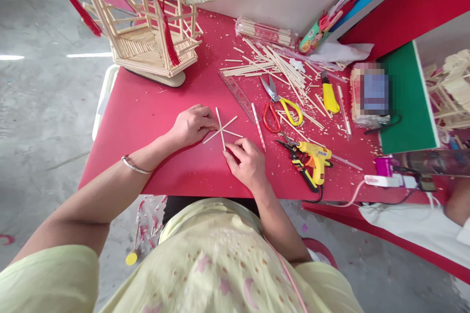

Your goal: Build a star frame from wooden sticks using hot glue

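Several thin wooden sticks, crossed at one middle point, form a star (222, 130) on the red table. My left hand (191, 126) is at the star's left side, fingers curled together, with fingertips closed on it near the centre. The lower end of one stick is pinched between thumb and finger of my right hand (246, 162). A pink-and-white pencil (259, 127) lies just right of the star, beside a clear ruler (238, 95). The fingertips partly cover the sticks.
A stick-built pavilion (154, 41) with red tassels stands at the back left. Loose sticks (279, 66), scissors (272, 89), a yellow cutter (329, 98), pliers (301, 168) and a glue gun (315, 159) with a cable lie to the right. Part of another person's arm (458, 203) shows at the right edge.
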Available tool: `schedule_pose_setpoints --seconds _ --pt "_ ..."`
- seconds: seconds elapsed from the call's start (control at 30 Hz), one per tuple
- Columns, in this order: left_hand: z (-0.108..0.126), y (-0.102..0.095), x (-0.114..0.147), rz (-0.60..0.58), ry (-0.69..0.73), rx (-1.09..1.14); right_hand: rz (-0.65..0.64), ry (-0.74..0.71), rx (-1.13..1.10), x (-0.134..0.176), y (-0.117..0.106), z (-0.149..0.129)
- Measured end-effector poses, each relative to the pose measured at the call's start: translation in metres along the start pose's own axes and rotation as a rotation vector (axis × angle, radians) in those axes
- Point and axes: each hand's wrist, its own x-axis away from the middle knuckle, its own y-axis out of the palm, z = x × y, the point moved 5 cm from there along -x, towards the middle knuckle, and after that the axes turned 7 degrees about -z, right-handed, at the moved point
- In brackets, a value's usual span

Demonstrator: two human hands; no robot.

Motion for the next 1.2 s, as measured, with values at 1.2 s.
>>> schedule_pose_setpoints --seconds 1.2 --pt "0.0005 -0.0005 0.0008 0.014 0.013 0.007 0.040 -0.017 -0.018 0.0001 0.0007 -0.0005"
